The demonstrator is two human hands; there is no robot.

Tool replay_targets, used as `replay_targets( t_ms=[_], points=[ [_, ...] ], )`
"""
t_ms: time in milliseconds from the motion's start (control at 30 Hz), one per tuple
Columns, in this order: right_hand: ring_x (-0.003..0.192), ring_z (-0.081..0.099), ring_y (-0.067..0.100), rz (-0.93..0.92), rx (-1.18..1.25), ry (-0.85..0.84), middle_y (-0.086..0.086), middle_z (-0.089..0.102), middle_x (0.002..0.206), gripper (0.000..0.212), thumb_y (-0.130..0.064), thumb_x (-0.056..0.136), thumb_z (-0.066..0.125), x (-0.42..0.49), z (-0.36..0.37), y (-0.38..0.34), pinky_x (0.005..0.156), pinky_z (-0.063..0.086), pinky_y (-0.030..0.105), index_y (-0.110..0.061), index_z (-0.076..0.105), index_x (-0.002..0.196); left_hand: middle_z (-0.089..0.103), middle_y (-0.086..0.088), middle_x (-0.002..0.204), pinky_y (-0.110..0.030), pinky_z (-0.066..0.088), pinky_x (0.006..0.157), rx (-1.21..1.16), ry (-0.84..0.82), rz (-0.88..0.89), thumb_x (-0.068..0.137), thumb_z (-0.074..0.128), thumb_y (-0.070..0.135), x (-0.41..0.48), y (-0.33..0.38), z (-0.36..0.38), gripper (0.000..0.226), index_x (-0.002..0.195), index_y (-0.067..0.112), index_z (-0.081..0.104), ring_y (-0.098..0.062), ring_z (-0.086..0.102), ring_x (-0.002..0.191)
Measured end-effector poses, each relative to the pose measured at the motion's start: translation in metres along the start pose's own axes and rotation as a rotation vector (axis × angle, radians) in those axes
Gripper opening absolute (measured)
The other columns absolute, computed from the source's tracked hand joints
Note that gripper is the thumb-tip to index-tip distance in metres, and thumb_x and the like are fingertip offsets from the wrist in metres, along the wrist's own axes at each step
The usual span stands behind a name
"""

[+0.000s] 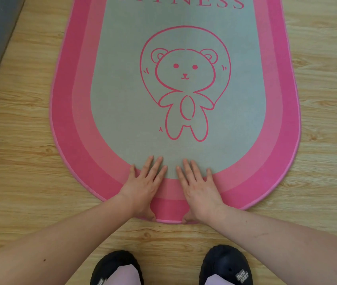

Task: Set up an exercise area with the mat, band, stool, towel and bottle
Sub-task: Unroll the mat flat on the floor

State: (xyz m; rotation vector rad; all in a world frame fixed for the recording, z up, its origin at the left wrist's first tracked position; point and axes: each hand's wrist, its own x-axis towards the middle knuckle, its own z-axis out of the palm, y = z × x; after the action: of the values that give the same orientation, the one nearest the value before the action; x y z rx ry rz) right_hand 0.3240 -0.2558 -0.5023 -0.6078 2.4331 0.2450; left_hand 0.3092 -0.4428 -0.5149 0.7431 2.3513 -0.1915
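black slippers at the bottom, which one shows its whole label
The black slipper on the person's right shows its full "RUN FAST" label; the left black slipper has its label cut off by the frame edge.

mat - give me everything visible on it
The mat is a rounded-end oval with a grey-green centre and pink bands darkening outward to a thin pale edge. It looks like short-pile fabric. A pink outline bear skipping rope is printed mid-mat, with FITNESS lettering cut off at the top. It lies flat on the wood-look floor. The left hand and right hand press palms down on its near end, thumbs at the edge.
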Motion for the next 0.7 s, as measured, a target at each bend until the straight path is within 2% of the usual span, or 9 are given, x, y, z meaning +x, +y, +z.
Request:
replay_targets(
  t_ms=[233,367,400,467,533,600,700],
  points=[
    [0.145,-0.019,0.038,-0.044,-0.003,0.008,0.021,-0.027,0.155,0.141,-0.075,0.063,0.065,0.004,0.007,0.006,0.114,0.005,0.064,-0.005,-0.024,0.147,-0.044,-0.01,0.143,-0.066,0.009,0.11,0.011,0.008,-0.007,0.06,0.065,0.07,0.001,0.0,0.002,0.139,0.143,0.01,-0.028,-0.032,-0.039,0.131],
    [0.147,-0.015,0.029,-0.119,0.068,0.094,0.014,-0.018,0.159,0.118,-0.076,0.075,0.05,0.005,0.008,0.026,0.118,-0.001,0.054,-0.012,-0.012,0.152,-0.039,-0.009,0.147,-0.063,0.008,0.111,0.022,0.005,0.006,0.06,0.059,0.077,0.0,-0.001,0.001,0.135,0.145,0.012,-0.024,-0.033,-0.029,0.139],
    [0.148,-0.012,0.026,-0.116,0.11,0.118,0.012,-0.014,0.161,0.11,-0.073,0.078,0.048,0.009,0.005,0.032,0.119,-0.001,0.051,-0.014,-0.006,0.154,-0.03,-0.008,0.152,-0.06,0.009,0.112,-0.005,0.027,0.008,0.062,0.053,0.079,0.001,-0.004,0.0,0.129,0.148,0.014,-0.017,-0.031,-0.021,0.142],
    [0.149,-0.005,0.023,-0.069,0.196,0.176,0.01,-0.005,0.162,0.095,-0.065,0.085,0.047,0.02,-0.005,0.044,0.119,0.001,0.045,-0.016,0.004,0.155,0.006,-0.008,0.159,-0.054,0.017,0.112,-0.095,0.163,0.011,0.068,0.045,0.079,0.001,-0.01,-0.009,0.106,0.15,0.018,0.016,-0.028,0.008,0.145],
    [0.149,0.002,0.022,0.014,0.256,0.244,0.009,0.001,0.162,0.083,-0.057,0.09,0.045,0.033,-0.016,0.053,0.119,0.004,0.042,-0.017,0.012,0.154,0.041,-0.008,0.146,-0.051,0.03,0.106,-0.152,0.325,-0.002,0.073,0.053,0.066,0.004,-0.018,-0.024,0.076,0.133,0.018,0.05,-0.028,0.039,0.133],
    [0.148,0.007,0.024,0.093,0.31,0.299,0.01,0.005,0.162,0.075,-0.051,0.092,0.046,0.044,-0.027,0.061,0.119,0.008,0.041,-0.017,0.016,0.153,0.051,-0.009,0.136,-0.05,0.035,0.102,-0.196,0.417,-0.06,0.074,0.063,0.047,0.013,-0.025,-0.04,0.057,0.121,0.016,0.058,-0.03,0.05,0.122],
    [0.148,0.012,0.026,0.152,0.351,0.354,0.013,0.009,0.161,0.07,-0.045,0.093,0.049,0.059,-0.048,0.074,0.119,0.012,0.041,-0.018,0.022,0.152,0.051,-0.01,0.135,-0.047,0.034,0.103,-0.252,0.465,-0.156,0.073,0.067,0.03,0.031,-0.033,-0.066,0.054,0.124,0.015,0.057,-0.03,0.049,0.121]
  ],
)
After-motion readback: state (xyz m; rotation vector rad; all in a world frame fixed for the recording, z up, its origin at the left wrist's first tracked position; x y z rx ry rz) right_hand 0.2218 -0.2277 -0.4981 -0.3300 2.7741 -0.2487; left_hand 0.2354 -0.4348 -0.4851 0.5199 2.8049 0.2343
